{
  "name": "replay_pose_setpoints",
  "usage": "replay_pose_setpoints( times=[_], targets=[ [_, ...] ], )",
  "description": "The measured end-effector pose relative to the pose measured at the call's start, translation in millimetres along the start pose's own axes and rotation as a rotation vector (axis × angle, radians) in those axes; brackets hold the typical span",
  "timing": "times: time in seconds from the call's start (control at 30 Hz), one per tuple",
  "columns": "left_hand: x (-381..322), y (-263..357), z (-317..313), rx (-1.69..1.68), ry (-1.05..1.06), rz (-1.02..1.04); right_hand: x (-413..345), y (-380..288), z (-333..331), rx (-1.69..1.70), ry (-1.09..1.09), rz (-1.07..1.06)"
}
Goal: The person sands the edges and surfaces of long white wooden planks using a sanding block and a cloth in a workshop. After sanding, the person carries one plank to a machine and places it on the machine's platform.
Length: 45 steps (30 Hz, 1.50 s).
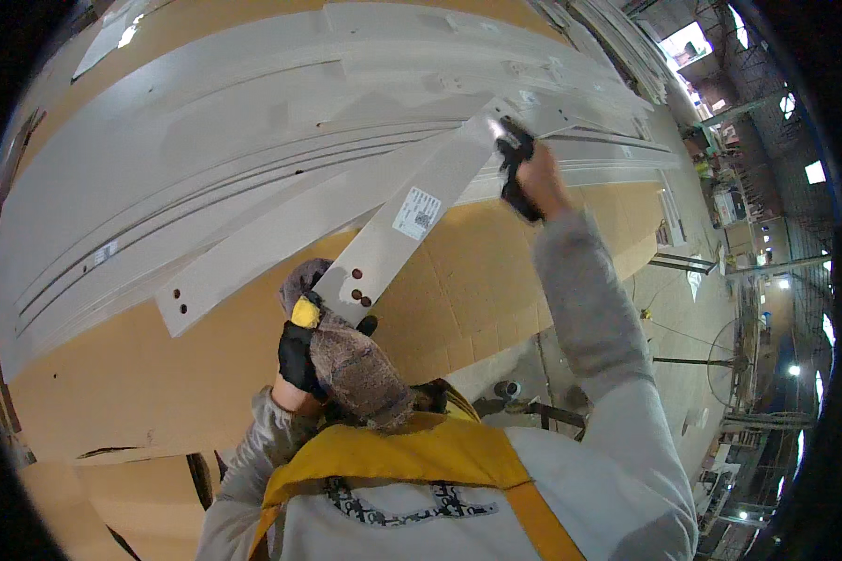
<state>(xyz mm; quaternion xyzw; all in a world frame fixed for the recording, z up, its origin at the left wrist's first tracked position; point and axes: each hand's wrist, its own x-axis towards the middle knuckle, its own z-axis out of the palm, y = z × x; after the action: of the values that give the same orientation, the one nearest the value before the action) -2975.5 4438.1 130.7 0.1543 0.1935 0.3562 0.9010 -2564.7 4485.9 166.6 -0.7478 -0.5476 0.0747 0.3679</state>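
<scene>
My left hand (302,350), in a black glove with a yellow patch, grips a brown-grey cloth (361,365) at the near end of a light grey flat strip (456,168). A dark fingertip shows at the strip's lower edge. The strip slants up to the right, with several dark round holes near this end and a printed label (417,212) on its face. By its far end, my right hand (542,179) is closed around a black hand-held tool (516,165). The tool is blurred, with a bright spot at its tip; its exact kind cannot be told.
Many light grey strips and panels (203,126) lie on brown cardboard (182,379). One strip with two holes (217,287) lies beneath the held one. Cardboard edges stand at lower left. Right of the table are metal bars (680,262), a concrete floor (695,315) and a workshop hall.
</scene>
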Motion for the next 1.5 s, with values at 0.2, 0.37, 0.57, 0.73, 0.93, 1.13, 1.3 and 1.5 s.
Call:
replay_pose_setpoints(
  times=[0.2, 0.37, 0.57, 0.73, 0.93, 1.13, 1.3, 1.5],
  targets=[
    [-2.6, -6.3, -14.7, -0.032, 0.145, -0.004, 97.1, 60.4, -0.6, -0.352, 0.091, 0.183],
    [-11.2, -5.8, -25.6, 0.226, 0.35, -0.023, 95.8, 48.1, 2.6, -0.399, 0.024, 0.283],
    [-12.1, -2.1, -16.4, 0.245, 0.16, 0.102, 96.3, 42.6, 8.5, -0.487, -0.008, 0.277],
    [-7.5, 5.8, -9.8, 0.134, 0.186, -0.021, 77.0, 8.3, 2.2, -0.498, -0.102, 0.288],
    [-2.9, 2.7, -13.1, -0.155, 0.083, -0.212, 27.2, -44.7, 8.0, -0.489, -0.069, 0.236],
    [-7.0, -0.1, -26.4, -0.187, 0.222, -0.364, -60.6, -95.9, 34.2, -0.369, -0.218, 0.22],
    [-9.9, -0.7, -30.8, -0.173, -0.089, -0.298, -144.6, -167.9, 44.2, -0.434, -0.324, 0.033],
    [-3.3, -4.1, -33.8, -0.403, -0.035, -0.209, -176.8, -218.6, 50.9, -0.373, -0.526, -0.067]
  ],
)
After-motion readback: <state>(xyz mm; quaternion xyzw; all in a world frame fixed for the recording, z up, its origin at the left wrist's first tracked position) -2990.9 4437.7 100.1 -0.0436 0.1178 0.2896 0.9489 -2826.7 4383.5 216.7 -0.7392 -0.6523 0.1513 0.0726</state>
